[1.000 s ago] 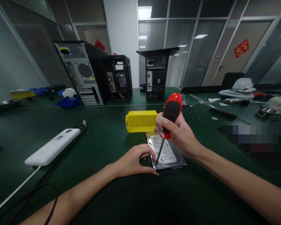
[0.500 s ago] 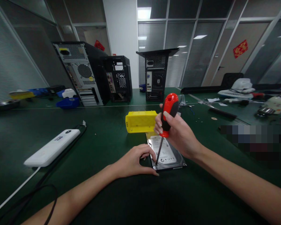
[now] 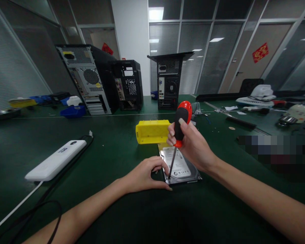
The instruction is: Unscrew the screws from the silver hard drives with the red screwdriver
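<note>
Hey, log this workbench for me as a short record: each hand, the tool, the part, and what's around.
Right hand: wrapped around the screwdriver handle
Screwdriver: red and black, slightly tilted, tip at the hard drive's near left corner
Hard drive: flat on the green table, label up
Left hand: curved around that same corner; how firmly it holds is unclear
Behind the drive: yellow bin
Far left of the drive: white device with a white cable
Background: three computer cases
</note>
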`<state>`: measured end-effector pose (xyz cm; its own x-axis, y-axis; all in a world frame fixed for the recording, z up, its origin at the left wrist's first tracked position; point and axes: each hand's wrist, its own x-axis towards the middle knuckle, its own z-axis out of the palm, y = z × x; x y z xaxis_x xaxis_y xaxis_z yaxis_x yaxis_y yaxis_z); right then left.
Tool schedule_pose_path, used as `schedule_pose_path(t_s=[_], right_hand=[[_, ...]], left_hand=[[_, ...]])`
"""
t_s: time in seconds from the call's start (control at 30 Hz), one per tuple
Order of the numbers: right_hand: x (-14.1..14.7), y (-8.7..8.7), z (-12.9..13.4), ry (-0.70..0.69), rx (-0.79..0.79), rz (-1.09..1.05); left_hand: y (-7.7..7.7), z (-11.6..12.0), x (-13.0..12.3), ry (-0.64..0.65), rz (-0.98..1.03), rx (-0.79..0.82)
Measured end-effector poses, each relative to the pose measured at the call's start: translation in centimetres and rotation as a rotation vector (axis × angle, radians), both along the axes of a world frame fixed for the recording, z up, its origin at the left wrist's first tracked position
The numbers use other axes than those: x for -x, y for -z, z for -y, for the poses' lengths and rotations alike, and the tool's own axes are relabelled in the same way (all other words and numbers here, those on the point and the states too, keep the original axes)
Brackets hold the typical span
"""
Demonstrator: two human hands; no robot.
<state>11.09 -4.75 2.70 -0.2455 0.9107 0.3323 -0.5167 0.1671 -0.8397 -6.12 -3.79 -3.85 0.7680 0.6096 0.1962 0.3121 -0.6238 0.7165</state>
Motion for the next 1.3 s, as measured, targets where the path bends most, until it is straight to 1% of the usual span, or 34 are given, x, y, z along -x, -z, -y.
schedule_pose_path(t_s=[0.13, 0.4, 0.53, 0.83, 0.97, 1.2, 1.3], right_hand=[[-0.08, 0.11, -0.2, 0.013, 0.02, -0.013], [0.01, 0.37, -0.17, -0.036, 0.021, -0.025], [0.07, 0.37, -0.06, -0.003, 0.014, -0.015], [0.34, 0.15, 0.05, -0.012, 0.078, -0.032], [0.42, 0.25, 0.15, -0.03, 0.064, -0.04], [0.35, 0.34, 0.25, -0.001, 0.049, -0.033], [0.38, 0.35, 0.33, -0.032, 0.055, -0.022]], left_hand=[[0.11, -0.05, 0.04, 0.003, 0.007, 0.02], [0.03, -0.04, -0.02, -0.005, -0.01, 0.001], [0.0, 0.01, -0.08, -0.011, -0.002, 0.011], [0.13, -0.05, -0.02, -0.008, -0.007, 0.064], [0.05, 0.0, -0.02, -0.002, -0.004, 0.07], [-0.15, 0.08, -0.13, -0.007, -0.002, 0.072], [0.0, 0.02, -0.11, -0.02, -0.005, 0.07]])
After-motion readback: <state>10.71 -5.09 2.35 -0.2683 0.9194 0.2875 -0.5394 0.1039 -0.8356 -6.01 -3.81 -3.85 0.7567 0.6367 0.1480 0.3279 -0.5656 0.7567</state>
